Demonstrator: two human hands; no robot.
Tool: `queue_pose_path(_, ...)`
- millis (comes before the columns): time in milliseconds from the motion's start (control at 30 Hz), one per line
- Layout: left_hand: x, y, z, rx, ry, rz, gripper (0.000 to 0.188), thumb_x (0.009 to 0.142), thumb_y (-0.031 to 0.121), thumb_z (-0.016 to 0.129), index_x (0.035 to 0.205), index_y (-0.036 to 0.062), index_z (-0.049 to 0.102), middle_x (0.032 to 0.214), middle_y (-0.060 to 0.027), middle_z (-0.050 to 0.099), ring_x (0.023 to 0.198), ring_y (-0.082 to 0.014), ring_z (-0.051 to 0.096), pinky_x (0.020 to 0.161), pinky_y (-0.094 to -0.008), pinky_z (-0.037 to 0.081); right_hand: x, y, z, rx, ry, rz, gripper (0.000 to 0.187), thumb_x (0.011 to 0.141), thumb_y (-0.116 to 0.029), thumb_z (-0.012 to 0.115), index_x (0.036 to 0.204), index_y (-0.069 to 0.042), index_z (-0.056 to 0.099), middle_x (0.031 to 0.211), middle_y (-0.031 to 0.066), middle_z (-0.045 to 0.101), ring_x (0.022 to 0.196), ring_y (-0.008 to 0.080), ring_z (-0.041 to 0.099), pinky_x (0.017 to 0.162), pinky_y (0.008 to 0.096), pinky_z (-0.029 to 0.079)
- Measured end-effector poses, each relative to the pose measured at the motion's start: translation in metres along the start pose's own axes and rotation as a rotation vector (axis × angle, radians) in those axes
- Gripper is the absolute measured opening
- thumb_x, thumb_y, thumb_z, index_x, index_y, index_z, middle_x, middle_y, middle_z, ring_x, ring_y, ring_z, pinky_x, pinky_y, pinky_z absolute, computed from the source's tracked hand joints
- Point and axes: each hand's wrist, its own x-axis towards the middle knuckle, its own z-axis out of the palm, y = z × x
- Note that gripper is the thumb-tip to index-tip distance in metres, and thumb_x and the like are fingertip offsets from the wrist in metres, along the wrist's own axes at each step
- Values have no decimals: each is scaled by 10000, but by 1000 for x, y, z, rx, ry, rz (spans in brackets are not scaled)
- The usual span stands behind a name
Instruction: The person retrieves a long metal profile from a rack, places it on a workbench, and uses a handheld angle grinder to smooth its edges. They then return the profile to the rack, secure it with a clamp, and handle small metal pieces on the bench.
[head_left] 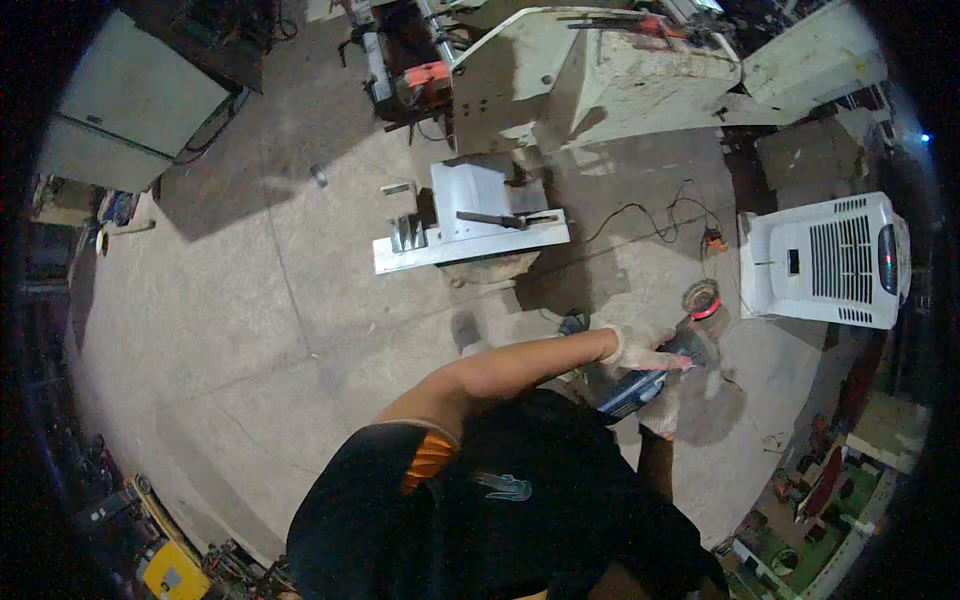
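Observation:
My left arm reaches across to the right. My left hand (638, 348), in a pale work glove, rests on the front part of a dark blue power tool (632, 394) that looks like an angle grinder. My right hand (660, 408), gloved as well, is around the tool from the right side, partly hidden by it. Just beyond the hands is a round brown disc (703, 298) with a red rim; I cannot tell whether it is joined to the tool. In front of me a white metal piece (470, 200) and a long flat bar (475, 245) lie on a low round support, a dark-handled tool across them.
A white slatted heater-like unit (830, 262) stands at the right, and a thin cable (650, 215) snakes over the floor beside it. Large cream machine panels (620, 85) rise at the far side. A grey cabinet (140, 100) is far left; a yellow machine (172, 575) is near left.

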Motion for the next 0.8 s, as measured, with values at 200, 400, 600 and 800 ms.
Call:
queue_pose_path(200,10,-40,0,-337,-190,-145,843,946,684,470,1439,1,458,1338,-202,593,1217,-319,572,1012,-404,442,27,-51,-7,91,132,-170,490,938,-369,683,1284,-48,554,1150,114,657,1015,298,650,913,481,541)
queue_pose_path(400,-31,-109,-28,-40,215,-609,900,906,726,494,1445,6,465,1438,-230,514,1344,-352,477,1134,-404,355,74,-228,-61,-225,-90,-637,750,886,-511,697,1421,-55,434,1206,111,637,1077,295,635,962,517,520)
queue_pose_path(600,-1,-127,-16,-203,424,-770,930,860,744,552,1446,27,466,1486,-206,472,1381,-351,443,1133,-420,367,90,-399,-98,30,-344,-958,701,948,-526,581,1422,-30,440,1275,181,614,1100,394,627,966,613,504)
queue_pose_path(800,64,-96,-14,-47,353,-739,1025,858,756,545,1503,-20,365,1519,-249,413,1408,-357,410,1159,-408,327,109,-446,-89,24,-277,-1101,637,974,-487,553,1425,-50,449,1273,175,611,1125,339,624,1019,548,494)
